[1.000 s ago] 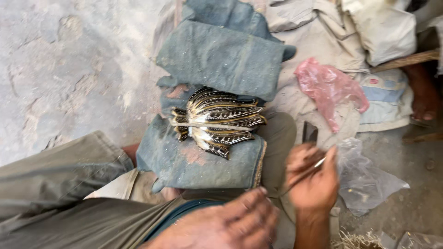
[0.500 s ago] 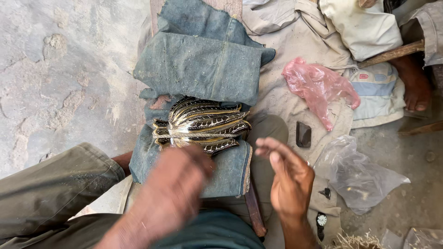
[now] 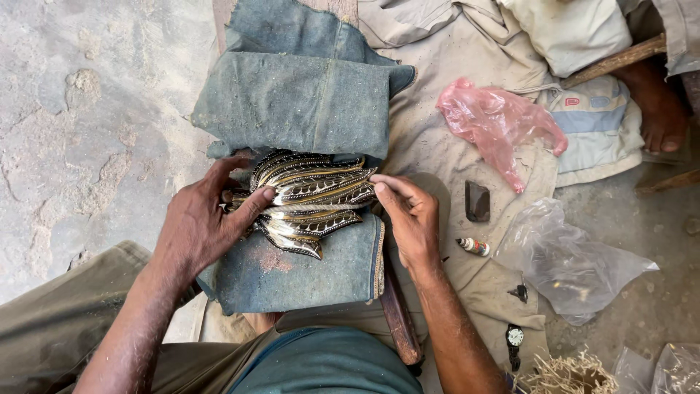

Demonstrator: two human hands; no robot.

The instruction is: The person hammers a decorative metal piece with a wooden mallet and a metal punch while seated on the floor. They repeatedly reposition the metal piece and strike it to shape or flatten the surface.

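The carving (image 3: 310, 201) lies on folded denim (image 3: 299, 263) between the two hands. The left hand (image 3: 200, 222) rests on its left end, fingers (image 3: 251, 208) bent over the edge and thumb pressing the top, gripping it. The right hand (image 3: 412, 219) meets its right end, fingers (image 3: 386, 186) pinched together against the tip; whether they hold it or only touch it, I cannot tell.

One carving, two hands, two denim pieces, the second (image 3: 299, 102) just behind it. Beside the right hand: one pink bag (image 3: 496, 124), one clear bag (image 3: 565, 259), one dark stone (image 3: 477, 201), one small tube (image 3: 474, 246), one watch (image 3: 515, 337).

The carving is dark and glossy, shaped as a fan of long, pointed, overlapping leaves with pale patterned inlay along each.
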